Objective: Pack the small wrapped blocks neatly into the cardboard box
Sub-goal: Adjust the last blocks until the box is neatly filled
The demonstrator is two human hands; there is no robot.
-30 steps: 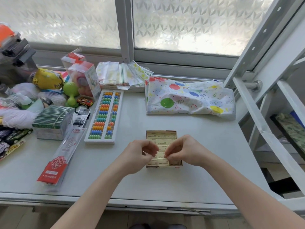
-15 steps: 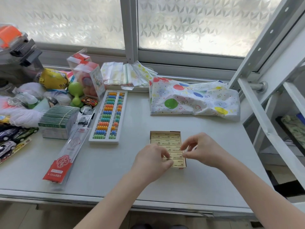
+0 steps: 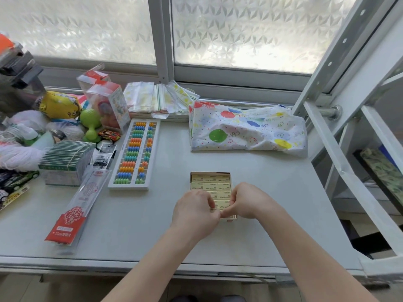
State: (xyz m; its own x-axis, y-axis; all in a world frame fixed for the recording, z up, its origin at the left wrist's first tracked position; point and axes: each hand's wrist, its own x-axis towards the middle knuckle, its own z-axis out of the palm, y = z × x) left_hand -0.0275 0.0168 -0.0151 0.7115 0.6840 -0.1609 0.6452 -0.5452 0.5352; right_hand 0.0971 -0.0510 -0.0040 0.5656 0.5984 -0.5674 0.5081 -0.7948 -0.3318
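Small open brown cardboard box (image 3: pixel 210 173) on grey table (image 3: pixel 261 192), directly under and beyond both hands. Pale-yellow wrapped rectangular blocks (image 3: pixel 210 186) packed inside in flat rows. Left hand (image 3: pixel 195 211) and right hand (image 3: pixel 246 200) over box's near end, fingers curled, tips meeting; whether pinching block, cannot tell. Colourful-bead abacus (image 3: pixel 136 152) left of left hand.

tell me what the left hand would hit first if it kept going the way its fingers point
Probably the right hand: the left hand points right across the cardboard box, fingertips nearly meeting.
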